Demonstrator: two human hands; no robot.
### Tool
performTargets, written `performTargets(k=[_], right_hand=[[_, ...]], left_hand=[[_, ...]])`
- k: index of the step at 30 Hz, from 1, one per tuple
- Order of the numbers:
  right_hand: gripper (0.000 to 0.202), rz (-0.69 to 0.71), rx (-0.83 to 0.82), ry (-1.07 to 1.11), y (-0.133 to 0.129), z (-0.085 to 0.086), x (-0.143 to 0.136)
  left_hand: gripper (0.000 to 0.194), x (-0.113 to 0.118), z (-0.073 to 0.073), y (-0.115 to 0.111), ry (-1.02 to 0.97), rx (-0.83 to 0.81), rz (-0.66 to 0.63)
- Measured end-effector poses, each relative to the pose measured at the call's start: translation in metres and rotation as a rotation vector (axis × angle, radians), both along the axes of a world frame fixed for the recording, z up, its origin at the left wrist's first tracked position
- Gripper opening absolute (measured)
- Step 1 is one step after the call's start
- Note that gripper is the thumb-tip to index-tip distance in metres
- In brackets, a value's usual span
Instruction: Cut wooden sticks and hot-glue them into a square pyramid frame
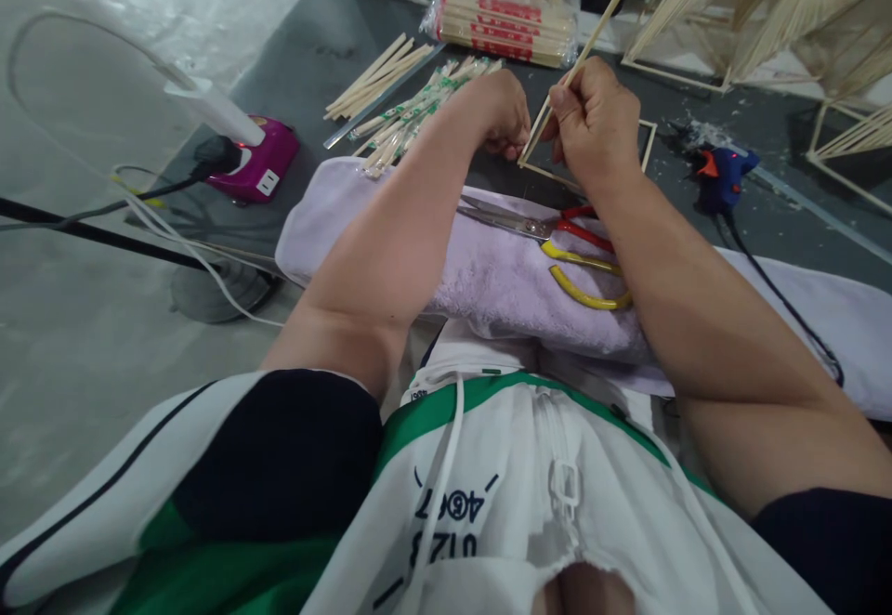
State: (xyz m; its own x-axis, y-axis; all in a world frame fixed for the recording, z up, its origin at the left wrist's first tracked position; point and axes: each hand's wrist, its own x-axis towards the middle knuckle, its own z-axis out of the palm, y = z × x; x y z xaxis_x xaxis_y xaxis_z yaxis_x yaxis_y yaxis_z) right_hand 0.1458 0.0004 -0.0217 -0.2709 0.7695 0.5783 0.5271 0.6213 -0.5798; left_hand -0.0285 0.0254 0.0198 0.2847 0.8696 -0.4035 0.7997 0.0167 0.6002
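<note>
1. Right hand (592, 118) has a thin wooden stick (596, 34) pinched between thumb and fingers, top leaning toward 1 o'clock.
2. Left hand (508, 113) is curled up right by the stick's low end, can't tell if it's gripping anything tbh.
3. That end's just by the corner of a stick frame (550, 176) on the grey surface (307, 48).
4. Scissors (512, 221) on the lilac towel (327, 215), 6 o'clock from the left hand; glue gun (725, 180) about 4 o'clock from the right.

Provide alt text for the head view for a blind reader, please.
The right hand holds a slanted stick at the corner of a wooden frame, the left hand beside it. Nearby are a glue gun and yellow tool handles on a lilac towel.
</note>
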Motion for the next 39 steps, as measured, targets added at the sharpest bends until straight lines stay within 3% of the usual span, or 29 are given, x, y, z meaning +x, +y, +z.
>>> performTargets(k=[4, 8, 11, 18, 27, 34, 39], right_hand=[[0.023, 0.017, -0.05, 0.053, -0.007, 0.006, -0.003], [0.025, 0.011, -0.079, 0.084, -0.009, 0.008, -0.005], [0.024, -0.008, -0.083, 0.087, -0.007, 0.005, -0.005], [0.022, 0.025, -0.07, 0.117, -0.007, 0.003, -0.005], [0.023, 0.041, -0.074, 0.044, -0.002, -0.001, -0.007], [0.012, 0.05, -0.084, -0.023, 0.007, -0.017, -0.001], [0.043, 0.104, -0.088, 0.014, 0.012, -0.025, 0.008]], left_hand=[[0.026, -0.022, 0.004, -0.017, -0.105, 0.055, 0.028], [0.022, -0.035, 0.005, -0.025, -0.073, 0.123, -0.069], [0.022, -0.033, 0.003, -0.025, -0.058, 0.176, -0.145], [0.017, -0.025, -0.002, -0.025, -0.04, 0.221, -0.181], [0.013, -0.025, -0.006, -0.024, -0.087, 0.224, -0.17], [0.015, -0.025, -0.011, -0.018, -0.06, 0.233, -0.101], [0.019, -0.028, -0.017, -0.01, -0.125, 0.255, -0.148]])
